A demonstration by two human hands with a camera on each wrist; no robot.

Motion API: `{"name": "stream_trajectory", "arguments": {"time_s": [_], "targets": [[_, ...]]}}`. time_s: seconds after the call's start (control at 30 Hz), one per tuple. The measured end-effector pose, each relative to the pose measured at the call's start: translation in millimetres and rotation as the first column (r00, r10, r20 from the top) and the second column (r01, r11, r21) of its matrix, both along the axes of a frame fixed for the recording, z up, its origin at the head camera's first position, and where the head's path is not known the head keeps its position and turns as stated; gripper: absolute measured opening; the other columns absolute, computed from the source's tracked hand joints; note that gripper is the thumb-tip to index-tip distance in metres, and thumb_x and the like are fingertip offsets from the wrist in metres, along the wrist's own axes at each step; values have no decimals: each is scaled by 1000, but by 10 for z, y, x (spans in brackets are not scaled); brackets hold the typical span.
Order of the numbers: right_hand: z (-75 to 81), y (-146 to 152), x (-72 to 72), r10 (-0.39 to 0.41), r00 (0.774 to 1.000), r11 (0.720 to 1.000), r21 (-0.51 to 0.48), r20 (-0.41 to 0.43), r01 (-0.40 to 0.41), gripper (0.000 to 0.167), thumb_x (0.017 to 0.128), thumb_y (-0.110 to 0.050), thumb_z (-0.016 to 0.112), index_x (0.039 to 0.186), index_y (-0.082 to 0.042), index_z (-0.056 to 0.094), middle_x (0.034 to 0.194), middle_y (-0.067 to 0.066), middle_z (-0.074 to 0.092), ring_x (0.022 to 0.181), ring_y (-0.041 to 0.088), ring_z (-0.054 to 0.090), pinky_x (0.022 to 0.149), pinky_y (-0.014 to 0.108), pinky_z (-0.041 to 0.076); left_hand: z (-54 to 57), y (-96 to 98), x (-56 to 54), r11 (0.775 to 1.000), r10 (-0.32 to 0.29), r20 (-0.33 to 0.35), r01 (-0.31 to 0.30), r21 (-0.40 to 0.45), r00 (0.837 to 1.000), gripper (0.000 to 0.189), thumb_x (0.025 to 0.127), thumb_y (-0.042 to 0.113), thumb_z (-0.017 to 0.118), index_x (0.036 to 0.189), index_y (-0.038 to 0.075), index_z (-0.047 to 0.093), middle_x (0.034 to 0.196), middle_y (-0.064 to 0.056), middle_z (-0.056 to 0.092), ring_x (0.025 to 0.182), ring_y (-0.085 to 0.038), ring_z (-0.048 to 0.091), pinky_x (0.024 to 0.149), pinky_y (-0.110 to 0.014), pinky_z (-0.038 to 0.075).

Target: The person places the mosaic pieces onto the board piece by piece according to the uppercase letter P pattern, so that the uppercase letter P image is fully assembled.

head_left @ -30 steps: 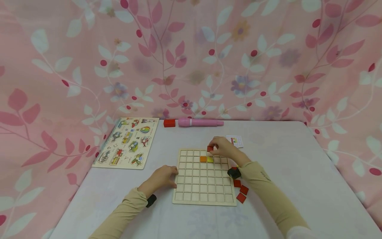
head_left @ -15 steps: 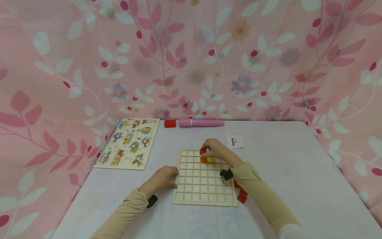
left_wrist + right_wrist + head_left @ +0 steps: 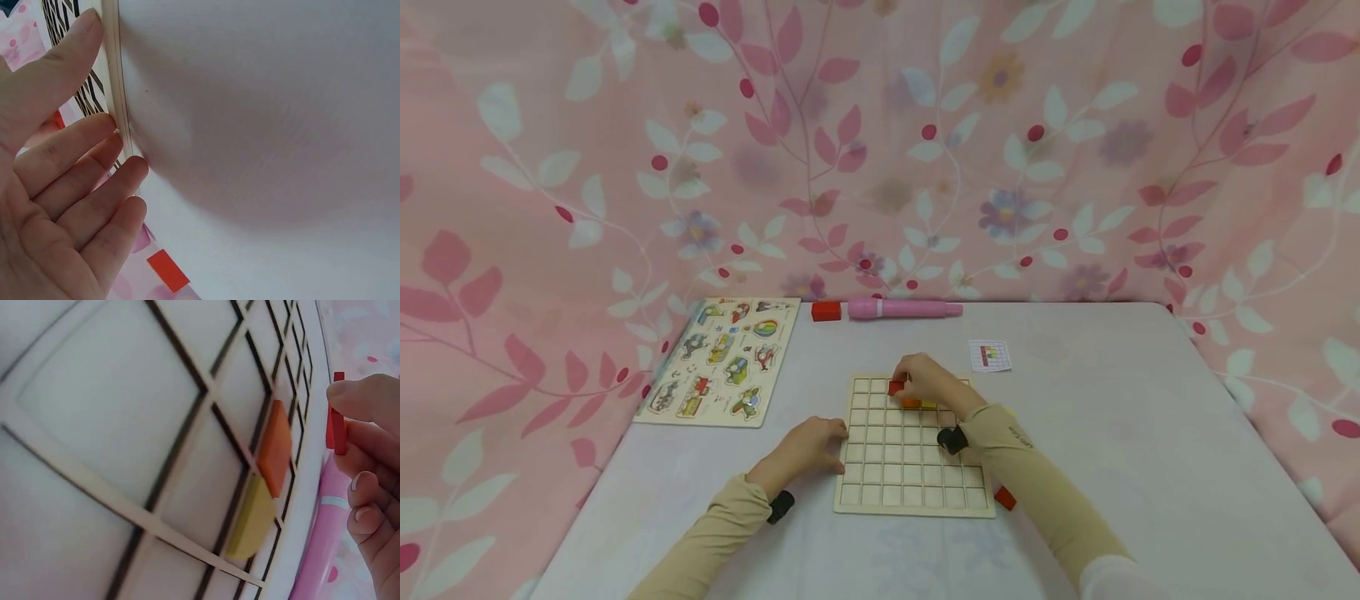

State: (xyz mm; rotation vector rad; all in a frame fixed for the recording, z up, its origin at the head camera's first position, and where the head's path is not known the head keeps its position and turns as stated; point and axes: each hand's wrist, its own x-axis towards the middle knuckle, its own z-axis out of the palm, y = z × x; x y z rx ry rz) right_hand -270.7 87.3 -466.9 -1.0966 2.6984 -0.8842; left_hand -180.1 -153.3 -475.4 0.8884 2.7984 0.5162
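A square wooden grid board (image 3: 891, 475) lies on the table in the head view. Held over its upper rows is a red square tile (image 3: 338, 422), pinched on edge between the thumb and fingers of my right hand (image 3: 927, 380). Just below that hand, an orange tile (image 3: 275, 453) and a yellow tile with a rounded side (image 3: 253, 519) sit side by side in the grid. My left hand (image 3: 814, 446) rests against the board's left edge; the left wrist view has its fingers (image 3: 94, 169) loosely extended, tips at the edge.
A red tile (image 3: 1005, 497) lies by the board's right side; the right sleeve covers the area above it. Behind stand a printed pattern card (image 3: 990, 356), a pink microphone-shaped stick (image 3: 906, 308) and a red block (image 3: 826, 312). A picture puzzle board (image 3: 718, 422) lies at left.
My right hand has carried the red tile leftward and slightly nearer, past the orange tile. Its sleeve now covers more of the loose red tiles. The left hand stays at the board's edge.
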Motion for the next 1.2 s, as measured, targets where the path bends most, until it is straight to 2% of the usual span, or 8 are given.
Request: {"name": "stream_trajectory", "arguments": {"time_s": [0.2,0.5,0.73,1.2], "targets": [[-85,-37,-7,-31,997,998,56,64,27,18,73,-13,73,84,-2,66,80,0,56,70,12,48,61,21,43,17,18,-6,999,17,-5,-18,-48,1000,51,55,21,83,99,1,66,101,-5,62,91,-26,57,80,-36,44],[-167,-62,-7,9,1000,995,103,-28,-6,16,73,-14,72,82,-3,65,78,1,56,70,14,50,61,23,44,13,16,-9,999,14,2,-13,-30,1000,49,55,20,83,98,1,67,99,-5,62,90,-26,57,78,-37,45],[-157,-60,0,11,1000,995,96,-12,-10,17,73,-14,74,82,-2,66,78,1,57,70,14,50,62,23,44,15,26,-13,999,20,2,-20,-27,1000,49,55,19,83,97,1,67,98,-5,62,88,-26,56,77,-37,45],[-171,-62,21,8,1000,990,141,6,-9,22,73,-16,74,88,-2,66,82,2,55,74,15,50,64,25,45,-7,32,-12,999,15,7,-15,-30,1000,49,55,19,83,97,1,67,99,-5,62,90,-26,57,79,-37,45]]}}
